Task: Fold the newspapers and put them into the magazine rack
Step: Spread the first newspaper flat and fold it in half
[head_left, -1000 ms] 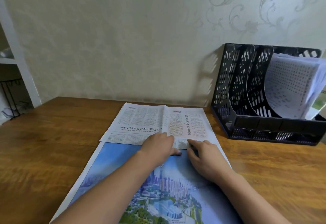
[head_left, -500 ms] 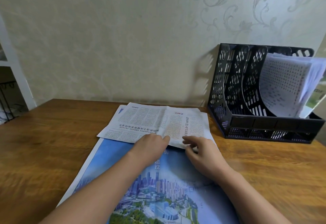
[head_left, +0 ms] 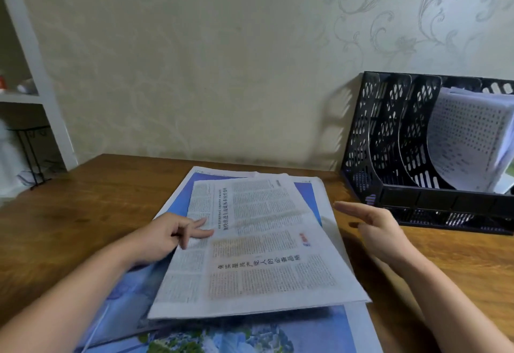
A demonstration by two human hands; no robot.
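Note:
A folded newspaper (head_left: 264, 244) with dense text lies turned lengthwise, its near edge slightly raised, on top of a larger sheet with a blue city picture (head_left: 250, 333). My left hand (head_left: 169, 234) grips the folded paper's left edge, fingers on top. My right hand (head_left: 375, 224) hovers flat and open just right of the paper, touching nothing. The black mesh magazine rack (head_left: 389, 158) stands at the back right against the wall. Its right slot holds a curled folded newspaper (head_left: 467, 141).
The wooden table (head_left: 83, 213) extends left and right of the papers. A patterned wall rises behind it. A white shelf unit (head_left: 33, 74) stands at the far left, with a thin black wire stand (head_left: 30, 155) under it.
The folded paper was pulled toward me and turned about a quarter turn, now covering the blue sheet's middle. My right hand has let go and moved right. The view has tilted.

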